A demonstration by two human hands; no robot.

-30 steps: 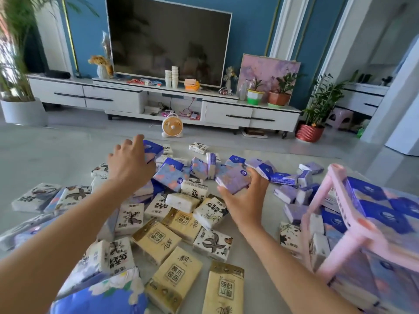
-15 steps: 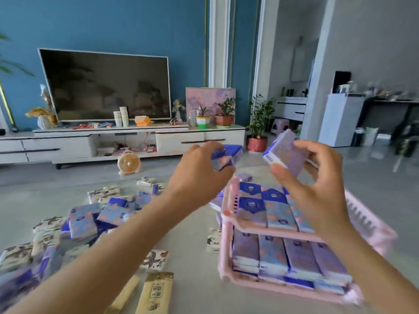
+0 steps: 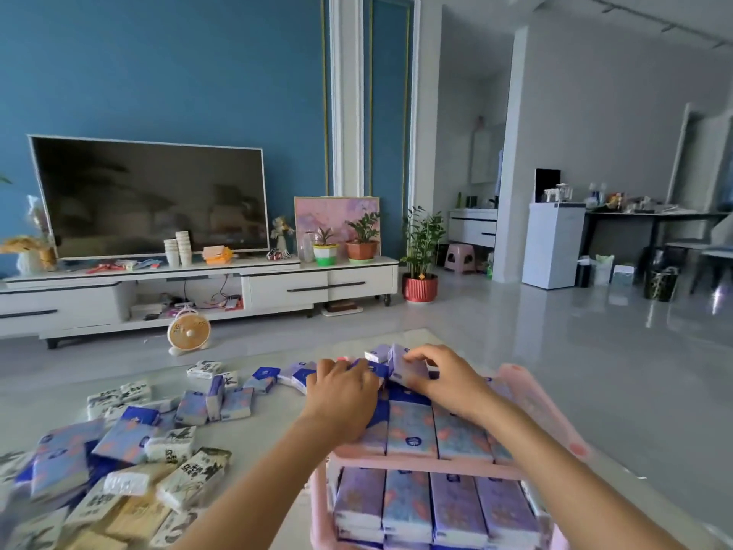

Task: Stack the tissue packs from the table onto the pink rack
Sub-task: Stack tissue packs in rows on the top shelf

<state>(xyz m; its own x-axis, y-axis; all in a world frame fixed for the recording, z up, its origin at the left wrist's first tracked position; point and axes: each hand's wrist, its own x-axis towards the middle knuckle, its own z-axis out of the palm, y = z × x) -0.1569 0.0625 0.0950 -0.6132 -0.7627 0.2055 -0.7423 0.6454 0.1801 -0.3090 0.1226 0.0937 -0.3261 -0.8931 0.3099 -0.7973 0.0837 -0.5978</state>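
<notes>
Both hands work over the back of the top shelf of the pink rack (image 3: 420,462), which stands on the table (image 3: 277,406) directly in front of the person. The right hand (image 3: 450,377) pinches a lilac pack (image 3: 400,369) between thumb and fingertips, and the pack is tipped up on its edge rather than lying flat. The left hand (image 3: 343,394) is seen from the back, with its fingers curled forward and down. A blue-ended pack (image 3: 373,369) pokes out just past the knuckles, so this grip appears to be closed round it, though the fingertips themselves are hidden.

The front row (image 3: 410,430) on the top shelf lies flat and side by side, each pack's long axis running away from the person. The shelf below holds a full row of stacked packs (image 3: 456,506). The free space seems to lie just behind the front row, straight under the two held packs, so the coming move is probably a short drop rather than a reach. The lilac pack would need to be tipped flat and turned to lie front to back like its neighbours. The right hand is nearer the middle of the shelf and the left is nearer its left end.

Many loose packs (image 3: 131,450) remain on the table to the left, well apart from the rack, so much of the task appears to be left.
</notes>
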